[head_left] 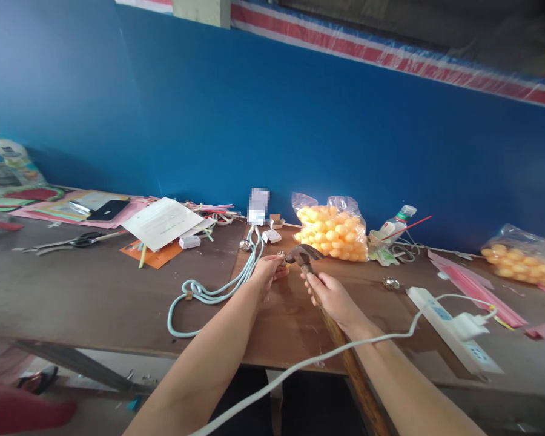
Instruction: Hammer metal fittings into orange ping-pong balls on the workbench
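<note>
In the head view my right hand is wrapped round the wooden handle of a claw hammer, near its head. The handle slants down toward me. My left hand pinches a small shiny metal piece just left of the hammer head. Fingers hide much of this piece, and I cannot tell whether the hammer touches it. Similar small metal pieces lie on the table, one by the light blue cord and another shiny metal piece at the right.
Behind my hands stands a bag of orange balls. A power strip lies at right, its white cable crossing above my right forearm. Scissors, papers and a black phone are at left. A blue wall rises behind.
</note>
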Demonstrator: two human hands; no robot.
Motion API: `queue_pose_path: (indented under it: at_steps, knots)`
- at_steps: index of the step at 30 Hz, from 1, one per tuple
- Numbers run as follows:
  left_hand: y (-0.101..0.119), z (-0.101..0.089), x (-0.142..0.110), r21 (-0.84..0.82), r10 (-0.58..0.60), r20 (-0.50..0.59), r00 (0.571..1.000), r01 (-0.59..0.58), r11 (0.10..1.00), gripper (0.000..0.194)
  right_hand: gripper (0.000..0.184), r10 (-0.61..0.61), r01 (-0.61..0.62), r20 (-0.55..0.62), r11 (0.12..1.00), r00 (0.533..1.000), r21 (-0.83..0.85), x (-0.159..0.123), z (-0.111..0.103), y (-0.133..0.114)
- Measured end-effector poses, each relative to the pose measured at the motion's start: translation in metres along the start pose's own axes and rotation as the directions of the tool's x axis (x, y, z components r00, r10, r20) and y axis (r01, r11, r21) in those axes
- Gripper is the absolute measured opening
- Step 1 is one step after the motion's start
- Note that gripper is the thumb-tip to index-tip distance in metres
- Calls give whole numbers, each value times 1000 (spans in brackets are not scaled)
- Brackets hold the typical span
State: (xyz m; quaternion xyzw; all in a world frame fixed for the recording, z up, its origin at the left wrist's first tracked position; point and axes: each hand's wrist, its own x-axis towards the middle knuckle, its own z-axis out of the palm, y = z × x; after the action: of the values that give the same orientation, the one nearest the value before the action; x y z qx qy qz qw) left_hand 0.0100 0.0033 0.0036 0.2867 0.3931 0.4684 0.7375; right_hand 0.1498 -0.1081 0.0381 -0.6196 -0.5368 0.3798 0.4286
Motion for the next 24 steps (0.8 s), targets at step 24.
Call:
queue_pose_path:
  at_steps: [24]
  knots:
    - [5, -7, 12, 48, 242, -234, 942, -237, 970, 22, 28, -341, 60, -129, 493, 931, -868, 40, -60, 23]
